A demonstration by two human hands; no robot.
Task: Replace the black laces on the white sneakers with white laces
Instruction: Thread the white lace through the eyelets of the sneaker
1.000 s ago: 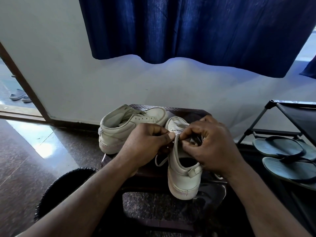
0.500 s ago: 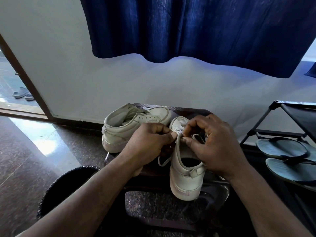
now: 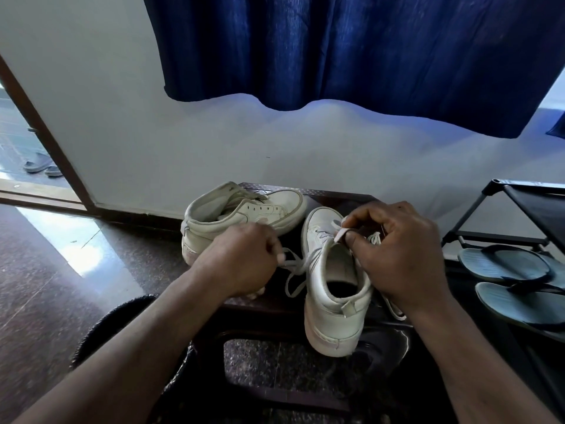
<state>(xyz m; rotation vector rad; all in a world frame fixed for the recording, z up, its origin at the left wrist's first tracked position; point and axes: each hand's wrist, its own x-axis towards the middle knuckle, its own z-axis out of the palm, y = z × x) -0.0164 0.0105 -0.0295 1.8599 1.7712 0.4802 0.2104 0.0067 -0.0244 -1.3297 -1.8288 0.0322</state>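
Indoors, stool (image 3: 269, 301) by wall (image 3: 183, 133), blue curtain (image 3: 336, 50), left hand (image 3: 241, 258), right hand (image 3: 400, 255), each grip pinching white lace (image 3: 298, 264)

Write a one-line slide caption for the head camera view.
The left hand and right hand pinch the white lace threaded through the near sneaker on a dark stool; the second sneaker sits behind.

The person's arms show from the forearm down. The left forearm (image 3: 146, 347) and the right forearm (image 3: 470, 362) are bare along all of the length in view, and the left hand (image 3: 241, 261) and the right hand (image 3: 400, 255) are bare as well. The back of the right hand is broad, with knuckles and faint tendon ridges standing out. The few nails that show are cut short. Both forearms are lean, with a slight sheen along their upper sides.
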